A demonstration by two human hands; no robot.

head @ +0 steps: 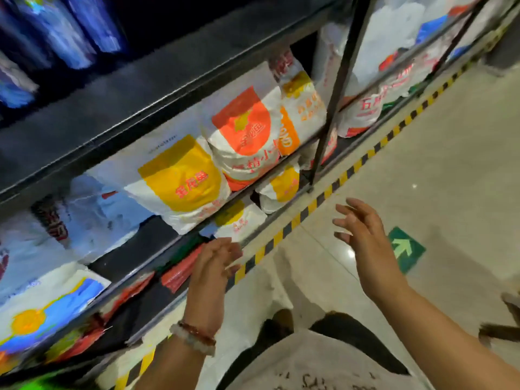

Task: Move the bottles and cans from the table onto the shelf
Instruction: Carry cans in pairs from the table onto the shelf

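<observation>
While nothing is in either hand, worth sizing up the goods first. Far left, up top: blurred blue cylinders (pixel 70 29) on the upper tier of the shelf (pixel 168 88), likely the cans or bottles of the task, though too smeared to tell which. No desk in view, and no loose bottle or can within reach. Below the dark board, soft printed bags (pixel 185 175) in white, yellow and orange, lying tilted in the lower tiers. Lower middle: left hand (pixel 213 266), beaded bands at the wrist, fingers loosely bent, holding nothing, close to the shelf's front edge. Further right: right hand (pixel 363 235), fingers spread and relaxed, empty, over pale floor (pixel 450 164) beside striped hazard tape (pixel 332 190) and a green arrow sticker (pixel 405 249).

By judgement: cans stiff, smooth, likely slippery, moderately heavy when full; best gripped round the middle of the body, upright. Bottles better held at the waist than at the neck.
</observation>
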